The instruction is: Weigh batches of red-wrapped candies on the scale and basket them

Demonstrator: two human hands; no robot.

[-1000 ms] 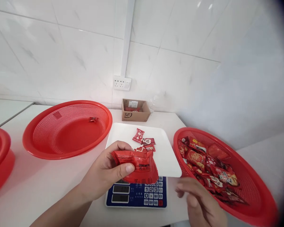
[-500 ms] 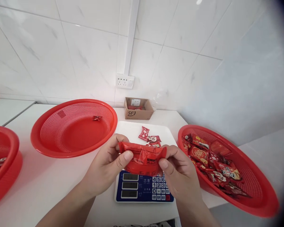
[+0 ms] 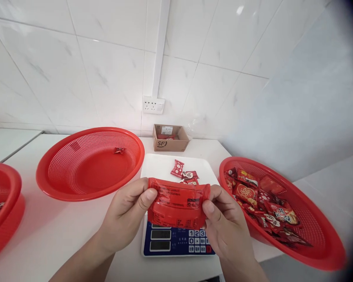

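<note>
A red snack packet [image 3: 176, 203] with printed text is stretched between my two hands, above the scale. My left hand [image 3: 129, 215] pinches its left end, thumb in front. At the other end, my right hand [image 3: 228, 219] grips the packet between thumb and fingers. Below it is a digital scale [image 3: 160, 246] with a blue keypad panel, partly covered by the packet. On the scale's white pan [image 3: 157, 166] lie a pink-red dotted packet [image 3: 177, 168] and a dark red packet [image 3: 190, 175], with another partly hidden behind the held one.
To the right, a red basket [image 3: 317, 223] holds several snack packets. A red perforated basket [image 3: 90, 164] with one small packet [image 3: 119, 150] stands at left, and another red basket [image 3: 6, 196] at the far left. A cardboard box [image 3: 170, 145] sits by the tiled wall.
The packet has tilted so more of its printed face shows, and it has come slightly lower in view. Both hands keep hold of its ends. The view has shifted a little.
</note>
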